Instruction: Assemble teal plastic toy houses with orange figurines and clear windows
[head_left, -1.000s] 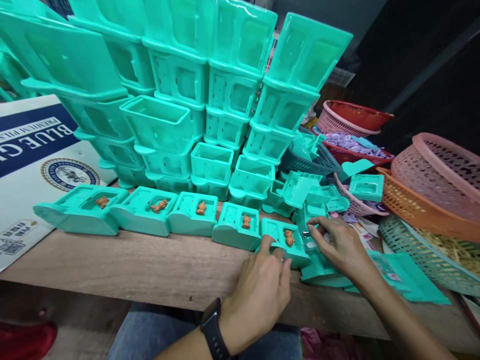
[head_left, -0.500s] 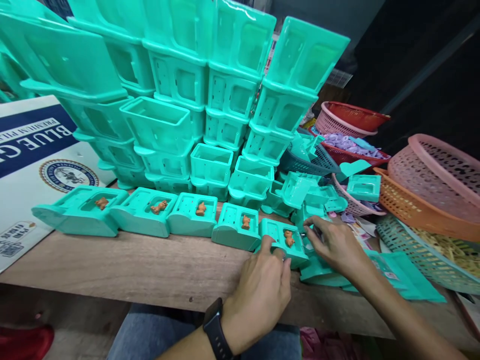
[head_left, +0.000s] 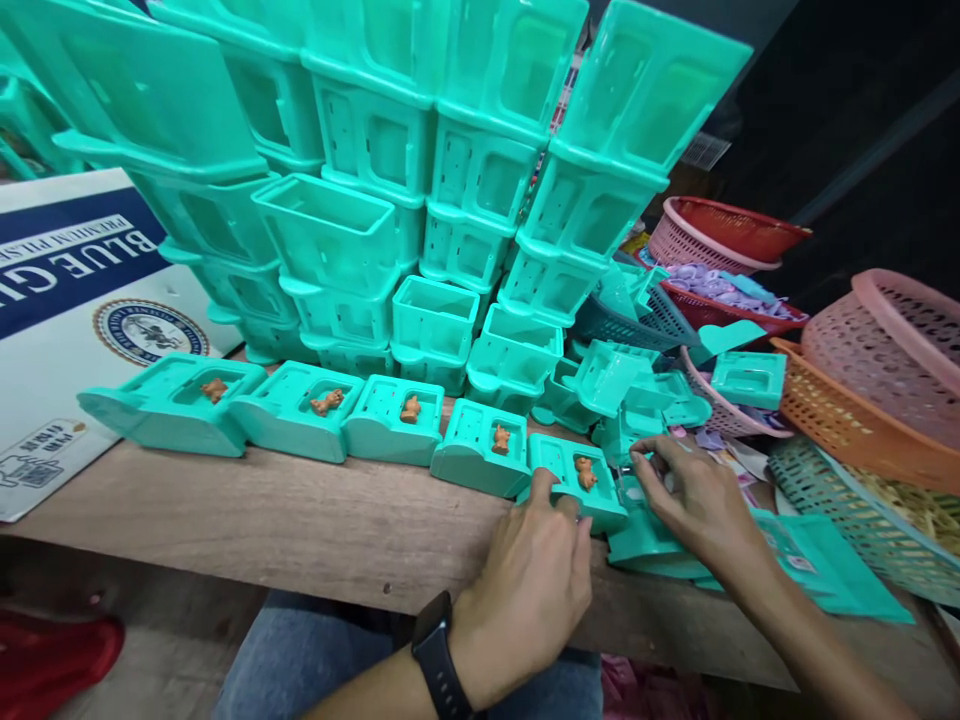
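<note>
A row of teal plastic housings lies along the wooden bench, each with a small orange-brown figure in its recess. My left hand (head_left: 536, 575), with a black watch on the wrist, rests its curled fingers against the front of the rightmost housing (head_left: 581, 480) and steadies it. My right hand (head_left: 694, 500) is just right of that housing, its fingertips pinched on something small at the housing's right edge; I cannot make out what it is. Flat teal pieces (head_left: 652, 545) lie under the right hand.
A tall wall of stacked teal housings (head_left: 450, 180) stands behind the row. A white and blue carton (head_left: 67, 310) lies at the left. Red, pink and orange mesh baskets (head_left: 877, 370) crowd the right side, some holding small parts. Bare wooden bench top (head_left: 300, 520) runs along the front.
Both hands stay at the rightmost housing, with only slight finger movement by the right hand. The view has shifted a little, so everything sits slightly further right and lower.
</note>
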